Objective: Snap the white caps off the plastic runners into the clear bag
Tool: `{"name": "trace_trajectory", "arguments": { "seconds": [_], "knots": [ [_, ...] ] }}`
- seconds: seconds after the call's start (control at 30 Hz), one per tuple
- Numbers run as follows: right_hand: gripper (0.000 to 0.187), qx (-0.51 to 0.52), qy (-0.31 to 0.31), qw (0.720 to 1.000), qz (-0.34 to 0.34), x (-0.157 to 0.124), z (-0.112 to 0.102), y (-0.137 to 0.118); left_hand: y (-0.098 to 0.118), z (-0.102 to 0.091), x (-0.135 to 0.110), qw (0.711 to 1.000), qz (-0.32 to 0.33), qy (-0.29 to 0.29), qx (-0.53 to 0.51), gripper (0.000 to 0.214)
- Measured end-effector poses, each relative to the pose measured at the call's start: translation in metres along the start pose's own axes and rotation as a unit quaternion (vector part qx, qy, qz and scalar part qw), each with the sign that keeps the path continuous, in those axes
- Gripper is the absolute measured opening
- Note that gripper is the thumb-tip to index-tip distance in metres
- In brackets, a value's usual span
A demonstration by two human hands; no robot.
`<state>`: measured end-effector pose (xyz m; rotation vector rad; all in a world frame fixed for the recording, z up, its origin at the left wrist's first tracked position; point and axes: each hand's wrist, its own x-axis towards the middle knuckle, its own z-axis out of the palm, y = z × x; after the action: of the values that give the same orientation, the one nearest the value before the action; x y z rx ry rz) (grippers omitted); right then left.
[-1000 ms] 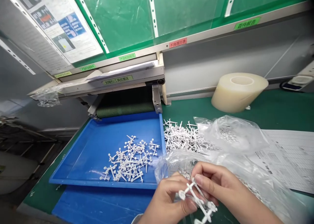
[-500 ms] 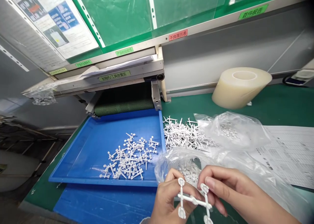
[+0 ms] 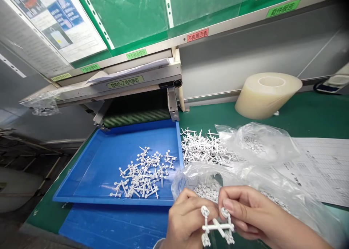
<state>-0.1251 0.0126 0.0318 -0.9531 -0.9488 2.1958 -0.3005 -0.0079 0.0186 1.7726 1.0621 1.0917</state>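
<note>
Counted two hands here and just one piece between them. The left hand [image 3: 188, 223] and right hand [image 3: 247, 212] both had a narrow grip on a single H-shaped white plastic runner [image 3: 218, 227], held over the green bench [image 3: 308, 111] at the bottom of the view. Right behind it sat a clear plastic bag [image 3: 199, 180] of tiny white parts, blocking part of the bench, and a second clear bag [image 3: 259, 143] touched it, though they might be one bag. One blue tray [image 3: 89, 183] held a heap of runners [image 3: 143, 174], too tangled to count. A second heap [image 3: 204, 149] lay just beside the tray. There was also one roll of clear film [image 3: 268, 96] and one printed sheet [image 3: 321, 165] partly under the bag.
</note>
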Motion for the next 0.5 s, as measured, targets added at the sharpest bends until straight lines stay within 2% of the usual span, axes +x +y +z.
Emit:
{"name": "trace_trajectory", "arguments": {
  "seconds": [0.07, 0.13, 0.2, 0.27, 0.3, 0.33, 0.4, 0.47, 0.5],
  "knots": [
    [0.044, 0.016, 0.004, 1.0, 0.011, 0.0, 0.0, 0.003, -0.001, 0.001, -0.002, 1.0, -0.013, 0.025, -0.01, 0.024],
    [0.041, -0.063, 0.075, 0.994, -0.047, -0.002, 0.001, 0.005, -0.002, 0.003, -0.003, 0.998, -0.03, 0.035, -0.029, 0.025],
    [0.031, -0.198, 0.153, 0.959, -0.134, -0.007, 0.0, 0.008, -0.004, 0.004, -0.004, 0.997, -0.049, 0.029, -0.047, 0.024],
    [0.02, -0.31, 0.194, 0.91, -0.196, -0.01, -0.001, 0.011, -0.005, 0.005, -0.004, 0.997, -0.064, 0.022, -0.049, 0.022],
    [0.016, -0.334, 0.208, 0.895, -0.208, -0.011, -0.002, 0.012, -0.005, 0.006, -0.005, 0.996, -0.07, 0.022, -0.045, 0.022],
    [0.014, -0.328, 0.221, 0.894, -0.209, -0.011, -0.002, 0.013, -0.005, 0.006, -0.005, 0.996, -0.075, 0.022, -0.039, 0.023],
    [0.017, -0.234, 0.22, 0.93, -0.177, -0.01, -0.003, 0.014, -0.006, 0.005, -0.005, 0.996, -0.08, 0.031, -0.031, 0.023],
    [0.026, -0.101, 0.147, 0.978, -0.11, -0.008, -0.003, 0.015, -0.007, 0.004, -0.004, 0.996, -0.077, 0.047, -0.023, 0.022],
    [0.03, -0.053, 0.097, 0.991, -0.08, -0.007, -0.002, 0.016, -0.007, 0.003, -0.004, 0.996, -0.073, 0.054, -0.016, 0.021]
  ]
}}
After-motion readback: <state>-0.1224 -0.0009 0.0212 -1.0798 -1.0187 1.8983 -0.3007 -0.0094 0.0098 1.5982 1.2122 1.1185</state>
